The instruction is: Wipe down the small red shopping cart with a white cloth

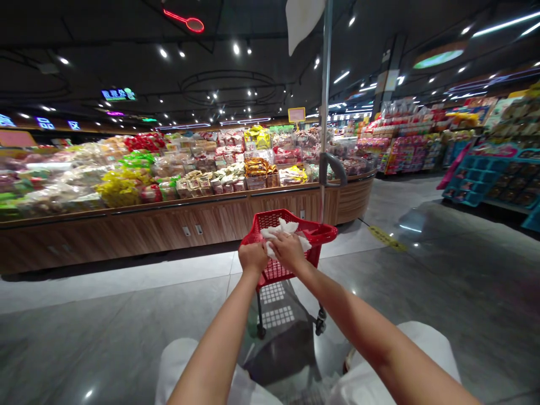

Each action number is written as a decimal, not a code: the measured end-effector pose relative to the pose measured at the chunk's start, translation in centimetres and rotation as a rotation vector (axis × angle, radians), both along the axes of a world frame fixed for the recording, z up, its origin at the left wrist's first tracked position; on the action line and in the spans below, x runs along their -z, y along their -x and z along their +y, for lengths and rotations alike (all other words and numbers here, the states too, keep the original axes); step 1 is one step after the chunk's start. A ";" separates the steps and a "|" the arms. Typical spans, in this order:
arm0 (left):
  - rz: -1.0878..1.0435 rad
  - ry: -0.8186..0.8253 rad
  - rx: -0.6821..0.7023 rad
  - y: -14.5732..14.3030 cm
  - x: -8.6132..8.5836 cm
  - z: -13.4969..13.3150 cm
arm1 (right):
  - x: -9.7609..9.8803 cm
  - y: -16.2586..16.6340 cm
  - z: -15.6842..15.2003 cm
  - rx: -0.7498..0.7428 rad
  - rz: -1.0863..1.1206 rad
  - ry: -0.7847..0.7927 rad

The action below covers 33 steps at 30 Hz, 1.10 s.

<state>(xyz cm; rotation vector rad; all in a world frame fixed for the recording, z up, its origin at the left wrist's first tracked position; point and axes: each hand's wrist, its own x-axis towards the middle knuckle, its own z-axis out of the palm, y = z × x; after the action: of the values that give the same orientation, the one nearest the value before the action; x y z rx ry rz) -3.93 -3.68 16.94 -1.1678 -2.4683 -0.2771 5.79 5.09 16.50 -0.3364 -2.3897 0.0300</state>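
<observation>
A red plastic shopping cart [274, 277] with a lattice basket and dark legs on casters stands in front of me. My left hand [253, 257] is closed around the left part of its near rim. A crumpled white tissue [283, 228] lies bunched under my right hand [288, 250], whose fingers curl over it at the rim. Parts of the tissue stick out past the fingers on both sides. From the cart's right side a thin metal pole [327, 73] rises, with a dark grey loop handle [335, 170] on it. Both palms are hidden from view.
Behind the cart runs a long wood-panelled display counter [202, 225] piled with packaged snacks. Shelves of bright packages [409, 149] and a blue rack [476, 174] stand at the right. A yellow floor marking [387, 238] lies on the grey tiles. A white flag [304, 22] hangs near the pole's top.
</observation>
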 end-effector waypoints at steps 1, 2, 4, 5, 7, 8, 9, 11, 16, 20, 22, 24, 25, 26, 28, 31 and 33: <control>0.009 -0.005 -0.004 0.1 0.0 -0.1 | 0.1 -0.6 0.7 -0.017 -0.002 -0.020; 0.015 -0.012 -0.008 0.2 0.1 -0.2 | 0.2 -1.5 1.7 -0.024 0.001 -0.037; 0.017 -0.033 -0.013 0.4 0.1 -0.2 | 0.5 -3.8 4.4 -0.001 0.019 -0.047; 0.014 -0.043 -0.014 0.5 0.2 -0.2 | 0.7 -5.1 5.8 0.027 0.028 -0.042; 0.008 -0.063 -0.021 0.4 0.2 -0.1 | 0.9 -7.3 8.3 0.091 0.025 -0.037; 0.006 -0.074 -0.029 0.3 0.2 0.0 | 1.0 -8.1 9.2 0.123 0.019 -0.037; 0.003 -0.083 -0.039 0.1 0.3 0.1 | 1.0 -8.5 9.7 0.153 0.015 -0.036; -0.008 -0.093 -0.065 -0.5 0.3 0.5 | 1.1 -8.3 9.6 0.207 0.034 -0.018; -0.030 -0.078 -0.091 -1.7 0.2 1.5 | 0.8 -3.6 4.6 0.142 0.099 -0.032; -0.022 -0.040 -0.043 -1.5 0.1 1.5 | 0.8 -1.5 2.0 0.039 0.069 -0.077; -0.014 -0.032 -0.021 -1.1 0.0 1.2 | 1.1 -2.2 2.9 0.008 0.059 -0.111; -0.007 -0.031 -0.017 -0.7 0.0 0.8 | 1.5 -4.0 5.0 0.021 0.063 -0.125; -0.005 -0.034 -0.018 -0.5 0.0 0.6 | 1.7 -5.1 6.3 0.048 0.068 -0.117; -0.005 -0.042 -0.020 -0.4 0.1 0.4 | 1.9 -6.3 7.6 0.080 0.069 -0.105; -0.008 -0.058 -0.025 -0.2 0.1 0.2 | 2.2 -8.2 9.8 0.140 0.057 -0.077; -0.018 -0.073 -0.057 -0.5 0.2 0.5 | 2.1 -8.9 10.8 0.210 0.043 -0.041; -0.028 -0.069 -0.091 -0.9 0.2 1.0 | 1.9 -7.7 9.5 0.238 0.065 -0.017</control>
<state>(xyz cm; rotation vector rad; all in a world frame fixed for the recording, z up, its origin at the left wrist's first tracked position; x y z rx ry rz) -3.01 -2.63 16.70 -1.0268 -2.5070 -0.3519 13.49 14.56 14.55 -0.6007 -2.2700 -0.0874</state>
